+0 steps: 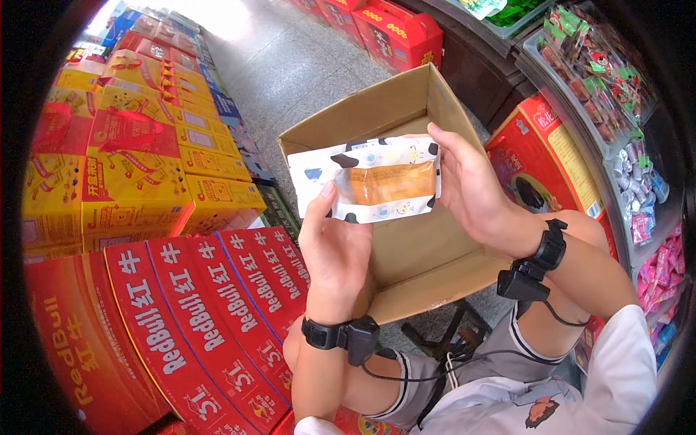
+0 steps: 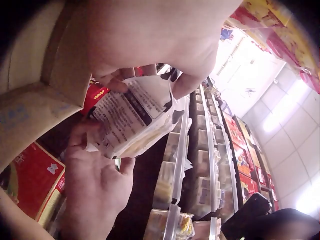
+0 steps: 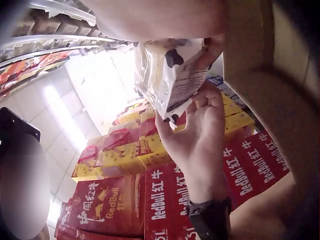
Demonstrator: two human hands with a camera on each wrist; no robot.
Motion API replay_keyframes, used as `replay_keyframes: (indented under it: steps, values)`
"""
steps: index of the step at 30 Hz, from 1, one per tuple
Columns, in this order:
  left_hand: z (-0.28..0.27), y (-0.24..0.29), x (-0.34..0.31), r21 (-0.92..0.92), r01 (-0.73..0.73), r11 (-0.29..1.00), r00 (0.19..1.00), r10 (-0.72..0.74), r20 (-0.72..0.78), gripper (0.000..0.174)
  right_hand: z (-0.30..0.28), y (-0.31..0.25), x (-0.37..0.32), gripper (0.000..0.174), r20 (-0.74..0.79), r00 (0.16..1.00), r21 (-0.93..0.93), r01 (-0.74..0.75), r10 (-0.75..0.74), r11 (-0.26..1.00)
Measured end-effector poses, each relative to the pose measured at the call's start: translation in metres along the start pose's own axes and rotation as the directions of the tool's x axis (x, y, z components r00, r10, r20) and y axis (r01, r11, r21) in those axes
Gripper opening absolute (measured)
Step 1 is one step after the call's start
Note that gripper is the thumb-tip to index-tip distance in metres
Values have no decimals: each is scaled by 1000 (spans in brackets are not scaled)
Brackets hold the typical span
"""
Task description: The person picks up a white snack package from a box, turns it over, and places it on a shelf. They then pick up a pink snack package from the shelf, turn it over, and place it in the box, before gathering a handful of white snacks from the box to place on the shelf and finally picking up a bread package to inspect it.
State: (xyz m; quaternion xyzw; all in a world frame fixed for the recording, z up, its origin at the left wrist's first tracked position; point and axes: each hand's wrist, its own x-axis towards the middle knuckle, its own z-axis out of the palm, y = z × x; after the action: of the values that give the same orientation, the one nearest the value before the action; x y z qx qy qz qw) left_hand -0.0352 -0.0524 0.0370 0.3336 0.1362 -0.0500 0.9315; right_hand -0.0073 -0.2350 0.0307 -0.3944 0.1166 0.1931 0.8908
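Observation:
Above an open cardboard box, both hands hold a white snack pouch with black cow-like patches. A clear window in its front shows orange-brown food. My left hand grips the near left end, its thumb on the front face. The right hand holds the right end, thumb along the upper right corner and fingers behind. Printed text covers the pouch's back in the left wrist view, where fingers of both hands curl round it. Seen from the right wrist, the left hand pinches the pouch's lower end.
Red Bull cartons are stacked at the left, with yellow gift boxes behind them. On the right stand a red carton and shelf trays of wrapped snacks. Red boxes line the tiled floor beyond.

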Motion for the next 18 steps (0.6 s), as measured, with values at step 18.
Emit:
replay_keyframes:
  steps: [18]
  values:
    - [-4,0,3,0,8,1000,1000,-8,15,48,2,0,-2,42,10,1000,-24,14,-14,1000]
